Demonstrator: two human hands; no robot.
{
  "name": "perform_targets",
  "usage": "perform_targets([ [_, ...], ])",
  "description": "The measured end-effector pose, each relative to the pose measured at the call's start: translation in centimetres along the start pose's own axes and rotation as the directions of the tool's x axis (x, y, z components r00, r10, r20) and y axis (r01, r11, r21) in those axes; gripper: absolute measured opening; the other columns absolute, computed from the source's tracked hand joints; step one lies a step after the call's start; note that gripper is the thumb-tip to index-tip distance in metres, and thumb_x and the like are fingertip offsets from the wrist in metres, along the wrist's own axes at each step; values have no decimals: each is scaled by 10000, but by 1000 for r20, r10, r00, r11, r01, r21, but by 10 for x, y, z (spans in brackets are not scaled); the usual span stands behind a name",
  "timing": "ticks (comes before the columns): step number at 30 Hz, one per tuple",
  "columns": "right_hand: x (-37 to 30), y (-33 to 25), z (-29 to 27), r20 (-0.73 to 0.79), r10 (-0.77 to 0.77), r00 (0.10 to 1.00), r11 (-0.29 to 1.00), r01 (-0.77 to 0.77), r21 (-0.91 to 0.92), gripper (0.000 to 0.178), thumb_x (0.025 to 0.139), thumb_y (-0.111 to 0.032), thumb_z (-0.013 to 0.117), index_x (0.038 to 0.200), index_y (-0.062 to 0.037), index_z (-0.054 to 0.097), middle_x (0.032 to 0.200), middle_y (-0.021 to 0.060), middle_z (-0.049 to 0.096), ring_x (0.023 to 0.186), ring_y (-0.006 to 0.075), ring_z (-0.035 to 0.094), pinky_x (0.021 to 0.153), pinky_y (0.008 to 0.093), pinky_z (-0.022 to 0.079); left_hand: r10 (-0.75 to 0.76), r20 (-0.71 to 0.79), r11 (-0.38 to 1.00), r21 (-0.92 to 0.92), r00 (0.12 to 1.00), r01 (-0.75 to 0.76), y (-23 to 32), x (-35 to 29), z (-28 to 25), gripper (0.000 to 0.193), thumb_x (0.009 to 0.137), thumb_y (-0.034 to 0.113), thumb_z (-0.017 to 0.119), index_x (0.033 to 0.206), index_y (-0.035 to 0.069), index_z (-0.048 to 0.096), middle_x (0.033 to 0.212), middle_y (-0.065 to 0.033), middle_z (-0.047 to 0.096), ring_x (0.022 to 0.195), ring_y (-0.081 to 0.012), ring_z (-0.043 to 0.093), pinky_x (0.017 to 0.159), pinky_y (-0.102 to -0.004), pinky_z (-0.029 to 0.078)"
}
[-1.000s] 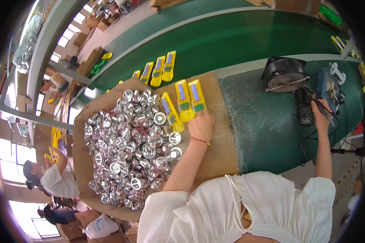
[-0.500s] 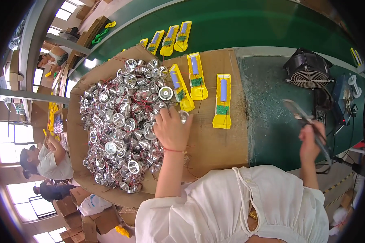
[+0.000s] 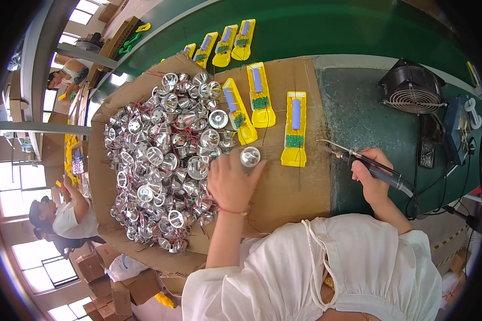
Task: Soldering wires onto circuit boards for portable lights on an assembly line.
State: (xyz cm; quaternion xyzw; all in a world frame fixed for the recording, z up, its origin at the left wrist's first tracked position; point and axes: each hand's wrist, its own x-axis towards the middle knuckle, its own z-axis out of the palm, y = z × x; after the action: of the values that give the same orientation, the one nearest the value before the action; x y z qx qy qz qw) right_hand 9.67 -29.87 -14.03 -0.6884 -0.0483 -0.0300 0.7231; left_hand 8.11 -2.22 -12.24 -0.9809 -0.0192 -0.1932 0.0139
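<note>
My left hand (image 3: 230, 182) is at the right edge of a heap of silver reflector cups (image 3: 166, 155) with thin red wires. Between its thumb and fingers sits one reflector cup (image 3: 250, 157), its shiny bowl facing up; the fingertips are partly hidden. My right hand (image 3: 375, 176) grips a soldering iron (image 3: 377, 172) with a thin feed tube along it, the tip pointing left. Just left of that tip lies a yellow torch housing (image 3: 294, 152) with a blue cell and green circuit board. Two similar housings (image 3: 260, 109) (image 3: 240, 127) lie beside the heap.
Cardboard (image 3: 318, 187) lies under the housings on the green bench. Several more yellow housings (image 3: 243, 40) rest on the green surface beyond. To the right stand a black fan (image 3: 412, 88) and a blue soldering unit (image 3: 458, 134) with cables. Co-workers (image 3: 64, 214) sit at left.
My right hand has brought the soldering iron left and swung its tip toward the nearest housing. My left hand has shifted slightly right with the reflector cup, which now shows more fully.
</note>
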Motion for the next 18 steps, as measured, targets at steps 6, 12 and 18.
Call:
perform_targets([
  [6,-2,-2,-2,8,11,1000,1000,-11,-26,149,797,-79,635,821,4,513,672,35,529,537,59,491,471,196,377,77,7,994,-76,997,-77,9,7,22,181,769,277,631,777,101,591,769,-46,521,751,-236,506,641,-365,372],
  [12,-2,-1,-5,-1,74,997,997,-74,19,158,781,-77,649,819,2,517,699,42,540,553,61,486,488,201,382,87,-6,903,-421,996,-82,12,2,20,112,736,93,646,843,63,639,946,-63,617,835,-252,576,739,-375,424],
  [18,-1,4,-5,66,57,996,998,-55,-34,152,770,-69,652,822,-1,527,721,41,551,603,63,487,526,207,390,-82,319,646,-705,944,294,4,2,13,102,773,78,631,858,22,630,840,-129,644,739,-285,605,673,-348,471],
])
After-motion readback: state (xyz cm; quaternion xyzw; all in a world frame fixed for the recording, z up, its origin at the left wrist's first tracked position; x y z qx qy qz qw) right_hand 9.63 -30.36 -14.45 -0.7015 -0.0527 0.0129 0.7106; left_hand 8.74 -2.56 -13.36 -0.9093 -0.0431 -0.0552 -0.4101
